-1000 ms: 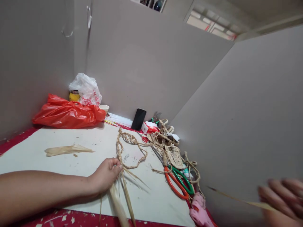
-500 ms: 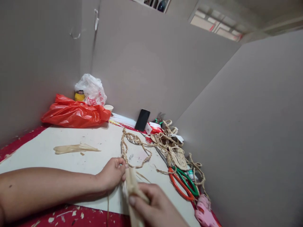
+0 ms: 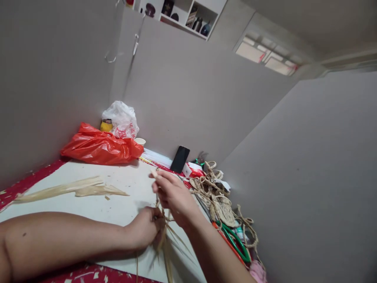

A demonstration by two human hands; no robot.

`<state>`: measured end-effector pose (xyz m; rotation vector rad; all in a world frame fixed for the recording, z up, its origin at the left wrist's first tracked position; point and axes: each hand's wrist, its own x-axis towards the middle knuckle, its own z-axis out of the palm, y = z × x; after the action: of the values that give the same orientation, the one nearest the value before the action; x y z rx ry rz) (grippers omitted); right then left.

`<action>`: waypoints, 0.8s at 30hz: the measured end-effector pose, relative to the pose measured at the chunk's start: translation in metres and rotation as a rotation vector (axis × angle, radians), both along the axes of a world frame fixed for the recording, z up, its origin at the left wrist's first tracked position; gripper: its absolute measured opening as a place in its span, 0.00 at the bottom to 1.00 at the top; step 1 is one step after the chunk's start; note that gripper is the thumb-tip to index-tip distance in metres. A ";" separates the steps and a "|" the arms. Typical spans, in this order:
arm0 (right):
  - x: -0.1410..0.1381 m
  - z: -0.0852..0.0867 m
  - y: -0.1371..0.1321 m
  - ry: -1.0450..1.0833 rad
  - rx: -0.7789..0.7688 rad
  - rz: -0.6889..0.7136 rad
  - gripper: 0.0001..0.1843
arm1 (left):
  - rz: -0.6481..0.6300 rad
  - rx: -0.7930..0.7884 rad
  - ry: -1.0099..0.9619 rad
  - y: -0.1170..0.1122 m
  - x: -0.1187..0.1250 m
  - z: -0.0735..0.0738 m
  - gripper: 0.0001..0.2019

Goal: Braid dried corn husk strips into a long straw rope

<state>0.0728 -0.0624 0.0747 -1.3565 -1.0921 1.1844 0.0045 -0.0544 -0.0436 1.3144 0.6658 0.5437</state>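
My left hand is closed low over the white board, gripping the end of a braided straw cord where loose dry strands fan out below. My right hand is raised just above and beyond it, fingers pinched together, with a pale bit at the fingertips that I cannot make out. Part of the cord runs up behind this hand and is mostly hidden. Two dry husk strips, one long and one shorter, lie on the board to the left, their ends overlapping.
A red plastic bag, white bag and yellow jar stand at back left. A phone leans against the wall. Coiled straw cord, scissors with green and orange handles and a pink object line the right side.
My right hand has moved up and forward, without the wide husk strip it held. A longer strip now lies on the left of the board. The camera view has tilted upward.
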 end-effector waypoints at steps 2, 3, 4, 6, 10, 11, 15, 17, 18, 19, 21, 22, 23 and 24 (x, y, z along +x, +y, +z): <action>0.025 -0.007 -0.024 0.131 -0.022 -0.022 0.10 | -0.032 0.072 0.044 0.000 -0.002 0.001 0.10; 0.037 -0.010 -0.036 0.169 -0.037 -0.032 0.11 | -0.038 0.083 0.047 0.000 -0.003 0.001 0.11; 0.046 -0.014 -0.048 0.192 -0.049 -0.048 0.12 | -0.038 0.081 0.040 -0.001 -0.004 0.001 0.12; 0.059 -0.024 -0.067 0.217 -0.095 -0.076 0.14 | -0.028 0.084 0.022 -0.002 -0.004 0.000 0.14; 0.067 -0.043 -0.090 0.226 -0.139 -0.113 0.14 | -0.035 0.101 -0.001 -0.002 -0.002 -0.002 0.15; 0.067 -0.046 -0.092 0.209 -0.125 -0.126 0.14 | -0.036 0.104 0.002 -0.002 -0.001 -0.002 0.15; 0.068 -0.051 -0.093 0.259 -0.136 -0.192 0.15 | -0.028 0.100 0.020 -0.002 -0.001 0.000 0.16; 0.068 -0.052 -0.090 0.353 -0.165 -0.169 0.16 | -0.027 0.086 0.007 -0.002 -0.001 0.001 0.17; 0.068 -0.054 -0.088 0.384 -0.173 -0.140 0.15 | -0.028 0.076 -0.001 -0.002 -0.001 0.001 0.17; 0.067 -0.056 -0.086 0.403 -0.179 -0.104 0.15 | -0.031 0.067 -0.008 -0.002 0.000 0.001 0.17; 0.064 -0.065 -0.082 0.434 -0.192 -0.035 0.14 | -0.035 0.045 -0.021 -0.001 0.001 0.000 0.16; 0.063 -0.071 -0.080 0.448 -0.199 -0.011 0.14 | -0.030 0.034 -0.024 -0.001 0.002 0.000 0.16; 0.062 -0.077 -0.078 0.459 -0.204 0.006 0.14 | -0.022 0.024 -0.028 -0.001 0.003 0.000 0.16; 0.061 -0.082 -0.078 0.459 -0.203 0.018 0.15 | -0.015 0.017 -0.029 0.000 0.003 0.000 0.15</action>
<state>0.1338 -0.1400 -0.0078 -1.1426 -0.6714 1.5574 0.0079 -0.0545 -0.0439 1.3243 0.6278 0.5564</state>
